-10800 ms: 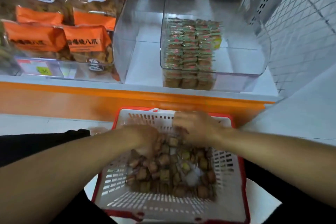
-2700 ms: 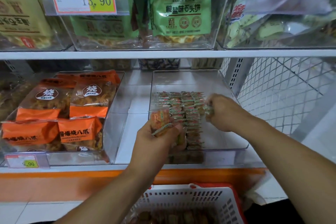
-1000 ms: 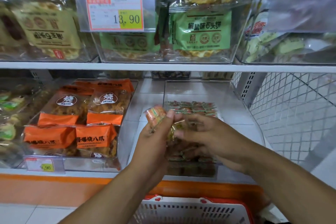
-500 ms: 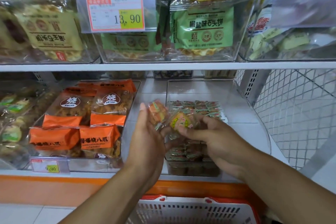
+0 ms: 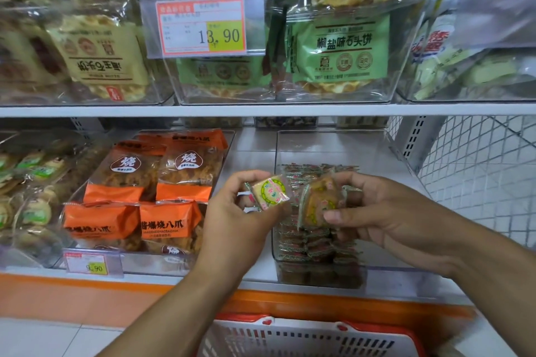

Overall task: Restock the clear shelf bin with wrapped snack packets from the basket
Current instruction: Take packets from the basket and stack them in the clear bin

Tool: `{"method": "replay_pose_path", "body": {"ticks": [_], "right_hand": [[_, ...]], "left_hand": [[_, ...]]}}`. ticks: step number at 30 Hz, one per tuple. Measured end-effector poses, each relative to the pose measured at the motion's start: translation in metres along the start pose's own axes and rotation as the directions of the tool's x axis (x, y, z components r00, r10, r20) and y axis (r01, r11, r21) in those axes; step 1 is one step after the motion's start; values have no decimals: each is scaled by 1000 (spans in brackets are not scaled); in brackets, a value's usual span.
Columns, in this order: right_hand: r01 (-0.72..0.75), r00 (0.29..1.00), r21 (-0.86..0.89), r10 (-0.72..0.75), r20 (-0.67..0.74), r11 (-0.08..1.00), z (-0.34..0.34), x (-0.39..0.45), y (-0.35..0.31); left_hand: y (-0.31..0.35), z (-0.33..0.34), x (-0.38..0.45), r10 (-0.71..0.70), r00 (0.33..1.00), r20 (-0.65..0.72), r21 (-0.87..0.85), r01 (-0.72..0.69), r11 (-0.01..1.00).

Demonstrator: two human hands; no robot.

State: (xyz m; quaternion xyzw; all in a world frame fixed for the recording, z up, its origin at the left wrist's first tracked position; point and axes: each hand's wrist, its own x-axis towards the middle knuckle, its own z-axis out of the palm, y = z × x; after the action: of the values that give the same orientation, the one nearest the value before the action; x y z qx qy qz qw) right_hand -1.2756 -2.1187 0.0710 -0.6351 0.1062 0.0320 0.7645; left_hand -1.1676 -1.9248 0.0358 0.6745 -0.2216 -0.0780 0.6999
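Observation:
The clear shelf bin (image 5: pixel 385 271) stands on the lower shelf, its left part filled with rows of stacked wrapped snack packets (image 5: pixel 307 243). In front of the bin my left hand (image 5: pixel 240 217) grips a small square packet with a green and yellow label (image 5: pixel 271 191), with more packets behind its fingers. Just to the right, my right hand (image 5: pixel 374 211) pinches another wrapped packet (image 5: pixel 317 203) between thumb and fingers above the stacks. The white basket with a red rim (image 5: pixel 304 336) sits below the shelf at the bottom edge; its contents are out of view.
A neighbouring clear bin holds orange snack bags (image 5: pixel 145 197) on the left. The upper shelf (image 5: pixel 261 110) carries bins of green and yellow cracker bags behind a 13.90 price tag (image 5: pixel 203 26). A white wire mesh panel (image 5: pixel 478 171) closes the right side. An orange shelf edge (image 5: pixel 116 295) runs below.
My hands have drawn slightly apart. The right hand now holds its own packet, turned on edge, while the left hand's labelled packet faces me. Earlier, both hands were picking packets from the basket.

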Motion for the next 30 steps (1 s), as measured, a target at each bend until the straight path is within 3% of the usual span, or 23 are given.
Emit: {"method": "replay_pose_path", "body": {"ticks": [5,11,14,17,20,23,27,30], "right_hand": [[1,999,74,1,-34,997,6,1,3],[2,996,2,-2,-92,1000,4,-1,0],[46,997,-69,-50,-66,997,2,-4,-4],[161,986,-249,-165,7,955,0,-8,-8],[238,971,-347,-232,58,907,3,-9,-6],[271,962,-335,-269,54,902,9,-5,2],[256,964,-311,-266,10,915,14,-2,14],[254,956,-372,-290,-43,893,17,0,16]], "left_hand": [[2,4,-4,17,997,76,42,-20,999],[6,6,-4,-34,986,166,-161,61,985],[6,6,-3,-67,993,101,-242,90,966],[6,4,0,-44,998,38,-205,51,978],[6,6,-2,-8,992,124,-150,26,988],[5,10,-4,-13,980,200,-86,31,996],[1,15,-6,-154,965,211,66,143,988],[-2,20,-5,-290,921,262,-170,340,925]]}}
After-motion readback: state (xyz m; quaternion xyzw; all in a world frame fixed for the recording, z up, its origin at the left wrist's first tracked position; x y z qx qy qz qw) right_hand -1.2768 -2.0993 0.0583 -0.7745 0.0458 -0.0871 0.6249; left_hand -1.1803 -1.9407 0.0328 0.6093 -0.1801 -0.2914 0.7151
